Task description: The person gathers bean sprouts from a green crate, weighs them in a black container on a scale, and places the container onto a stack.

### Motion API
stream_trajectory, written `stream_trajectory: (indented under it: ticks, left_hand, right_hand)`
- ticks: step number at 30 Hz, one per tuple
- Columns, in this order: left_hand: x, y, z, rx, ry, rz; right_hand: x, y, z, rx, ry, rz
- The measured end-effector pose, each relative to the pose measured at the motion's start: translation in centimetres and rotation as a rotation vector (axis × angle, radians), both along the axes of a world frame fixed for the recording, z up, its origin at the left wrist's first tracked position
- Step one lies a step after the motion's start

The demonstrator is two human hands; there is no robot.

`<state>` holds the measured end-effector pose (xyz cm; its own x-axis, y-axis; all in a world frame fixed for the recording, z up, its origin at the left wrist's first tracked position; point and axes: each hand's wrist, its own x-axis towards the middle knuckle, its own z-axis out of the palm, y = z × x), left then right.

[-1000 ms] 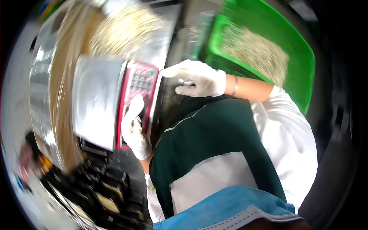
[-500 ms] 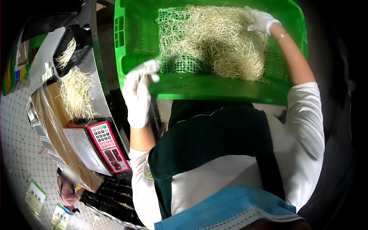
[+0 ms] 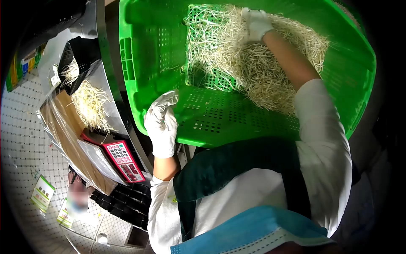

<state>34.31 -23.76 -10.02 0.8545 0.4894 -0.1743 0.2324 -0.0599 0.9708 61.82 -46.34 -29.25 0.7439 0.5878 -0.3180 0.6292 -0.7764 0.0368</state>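
Note:
A large green crate (image 3: 203,137) with perforated walls holds a mass of pale thin sprouts (image 3: 270,80). My gloved right hand (image 3: 257,26) reaches into the crate and rests among the sprouts at the back; its fingers are bent down and partly hidden, so what they hold cannot be made out. At the crate's near left corner is my gloved left hand (image 3: 163,122), its fingers curled over beside the rim, with no sprouts visible in it.
On the metal table at left are a sprout pile (image 3: 91,103), a black tray (image 3: 80,63) with sprouts, and a red scale (image 3: 124,161). Beyond lie plastic-wrapped material (image 3: 72,139), stacked black trays (image 3: 127,207) and a person (image 3: 78,190) farther off.
My right hand has moved left from the sprouts' right end into their middle. The crate shows larger and lower in view. Before that, both hands were by the scale.

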Motion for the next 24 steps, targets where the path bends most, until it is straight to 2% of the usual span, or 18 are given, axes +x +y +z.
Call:
stream_trajectory:
  ticks: [2, 4, 6, 7, 8, 9, 10, 11, 12, 14, 16, 17, 18, 20, 22, 24]
  left_hand:
    - [0.1, -0.3, 0.7, -0.016, 0.031, 0.003]
    - [0.5, -0.2, 1.2, -0.030, 0.044, 0.000]
    - [0.5, -0.1, 1.3, 0.073, 0.065, -0.071]
    - [-0.1, 0.1, 0.6, -0.280, -0.062, 0.039]
    - [0.1, -0.1, 0.8, -0.279, -0.058, 0.055]
    - [0.6, -0.6, 1.6, -0.120, -0.007, 0.013]
    - [0.7, -0.7, 2.0, 0.039, 0.047, -0.029]
    - [0.2, -0.3, 1.5, -0.114, -0.022, 0.005]
    - [0.3, -0.3, 1.4, 0.139, -0.115, -0.104]
    - [0.4, 0.2, 0.5, 0.066, -0.235, -0.099]
    - [0.5, 0.3, 1.3, 0.261, -0.173, -0.156]
    - [0.8, 0.3, 1.3, 0.328, -0.191, -0.173]
    - [1.1, 0.6, 1.4, 0.408, -0.195, -0.242]
    - [0.5, 0.9, 1.1, 0.570, -0.125, -0.240]
    - [0.5, 0.8, 1.2, 0.517, -0.106, -0.234]
    - [0.5, 0.8, 1.2, 0.527, -0.115, -0.240]
  right_hand:
    - [1.7, 0.4, -0.4, -0.147, 0.280, -0.098]
    - [1.3, 0.0, -1.0, -0.139, 0.229, -0.055]
    - [0.2, -0.6, -1.4, 0.109, -0.038, 0.042]
    - [0.1, -0.1, -0.4, 0.106, -0.032, 0.055]
    - [0.3, 0.9, 1.5, 0.031, 0.118, -0.035]
    - [0.3, 1.8, 2.4, -0.043, 0.269, -0.125]
    - [0.4, 1.7, 1.8, -0.040, 0.276, -0.110]
    - [1.0, 0.8, 0.5, 0.028, 0.278, -0.139]
    - [1.4, 0.6, 0.0, 0.097, 0.273, -0.173]
    - [0.1, 2.8, 4.6, 0.130, 0.291, -0.163]
    - [-1.1, 4.9, 6.4, 0.110, 0.495, -0.229]
    - [-1.0, 6.5, 5.2, -0.139, 0.589, -0.143]
    - [-2.3, 6.3, 4.3, -0.128, 0.560, -0.103]
    - [-4.4, 8.4, 4.1, -0.166, 0.236, 0.152]
    - [-6.9, 12.3, 3.7, -0.237, 0.386, 0.243]
    - [-10.4, 16.1, 9.7, 0.009, 0.462, 0.199]
